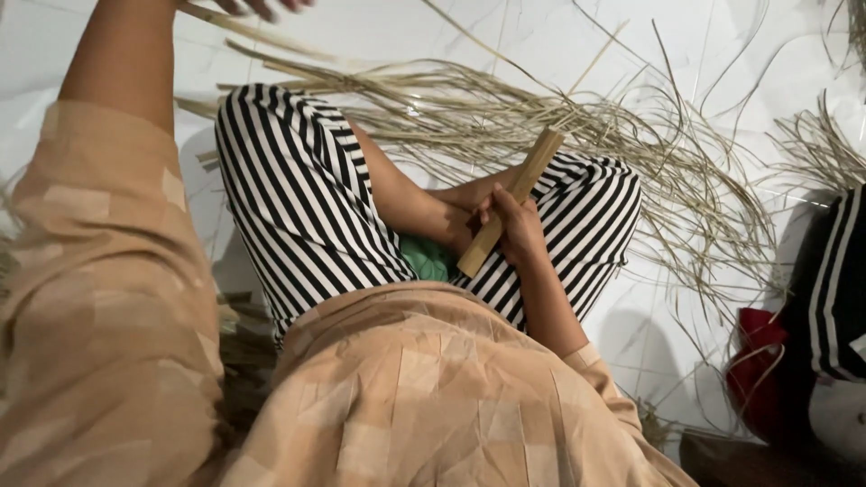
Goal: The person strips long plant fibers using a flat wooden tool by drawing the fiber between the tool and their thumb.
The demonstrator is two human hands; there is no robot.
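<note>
while the person sat cross-legged in striped trousers [298, 198] on a pale, marble-patterned floor [108, 27], the room around them was strewn with long dry straw-coloured strips [577, 135] that spread across the tiles above the knees and curled off toward the right edge. the right hand [512, 225] rested in the lap with its fingers wrapped tight around a flat wooden stick [511, 200], which slanted up and to the right over the right knee. the left hand [262, 5] was raised at the top edge, mostly cut off; only a few fingertips showed near one strip [262, 36], and i could not tell whether they gripped it. a bit of green cloth [426, 260] showed between the legs. to the right, near the edge, lay a red cloth [756, 361] beside a dark striped garment [834, 280]. bare floor stayed open at the upper left and between the right knee and the red cloth.
</note>
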